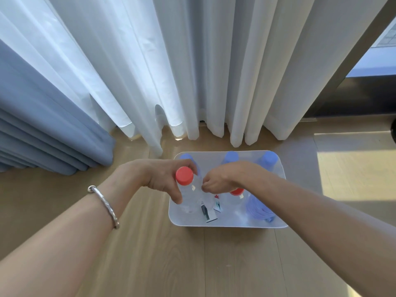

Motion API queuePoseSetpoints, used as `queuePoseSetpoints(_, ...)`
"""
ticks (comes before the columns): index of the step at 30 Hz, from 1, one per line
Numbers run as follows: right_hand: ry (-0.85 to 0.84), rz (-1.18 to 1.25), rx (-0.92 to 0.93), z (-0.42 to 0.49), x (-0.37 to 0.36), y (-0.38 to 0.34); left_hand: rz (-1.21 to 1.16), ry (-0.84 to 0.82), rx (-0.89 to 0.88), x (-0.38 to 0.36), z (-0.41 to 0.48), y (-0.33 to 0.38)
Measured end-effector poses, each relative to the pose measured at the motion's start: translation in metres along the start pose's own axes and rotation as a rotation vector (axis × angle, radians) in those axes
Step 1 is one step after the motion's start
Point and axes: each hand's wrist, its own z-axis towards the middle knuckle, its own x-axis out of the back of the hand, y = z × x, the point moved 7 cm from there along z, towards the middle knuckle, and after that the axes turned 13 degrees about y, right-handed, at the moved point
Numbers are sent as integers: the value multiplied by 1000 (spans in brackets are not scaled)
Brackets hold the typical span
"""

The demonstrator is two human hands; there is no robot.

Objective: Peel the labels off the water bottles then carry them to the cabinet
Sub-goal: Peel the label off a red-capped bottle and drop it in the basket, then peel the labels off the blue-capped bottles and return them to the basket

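A white plastic bin (225, 225) sits on the wood floor and holds several water bottles. My left hand (159, 179) grips a clear bottle with a red cap (184, 176) by its neck, upright at the bin's left side. My right hand (217, 182) pinches the loose label (206, 212), which hangs down from the bottle in a curled strip. A second red-capped bottle (237, 192) stands partly hidden under my right wrist. Three blue-capped bottles (231, 157) line the bin's far wall. A crumpled blue label (258, 207) lies in the bin's right corner.
White sheer curtains (192, 71) hang just behind the bin and reach the floor. Folded grey-blue drapes (42, 129) bunch at the left. A dark window frame (353, 95) stands at the right. Bare wood floor (192, 264) stretches in front of the bin.
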Motion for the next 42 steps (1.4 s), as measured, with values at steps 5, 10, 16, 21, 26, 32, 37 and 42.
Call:
queuePoseSetpoints(5, -2, 67, 47, 1, 5, -3, 99, -43, 25, -25, 7, -6)
queuePoseSetpoints(10, 54, 169, 58, 2, 14, 0, 116, -36, 62, -32, 9, -13)
queuePoseSetpoints(16, 179, 223, 42, 7, 26, 6, 118, -271, 209, -30, 1, -6)
queuePoseSetpoints(21, 174, 164, 60, 3, 32, 7, -33, -174, 212, 2, -2, 27)
queuePoseSetpoints(26, 322, 98, 45, -1, 51, 18, 64, 210, 7, 27, 15, 59)
queuePoseSetpoints(32, 448, 120, -9, -16, 71, 40, 127, 390, -30, 40, 31, 75)
queuePoseSetpoints(37, 551, 149, -54, -26, 86, 67, 162, 514, 7, 47, 43, 75)
queuePoseSetpoints(42, 570, 99, -204, -28, 82, 111, 158, 536, 5, 42, 55, 78)
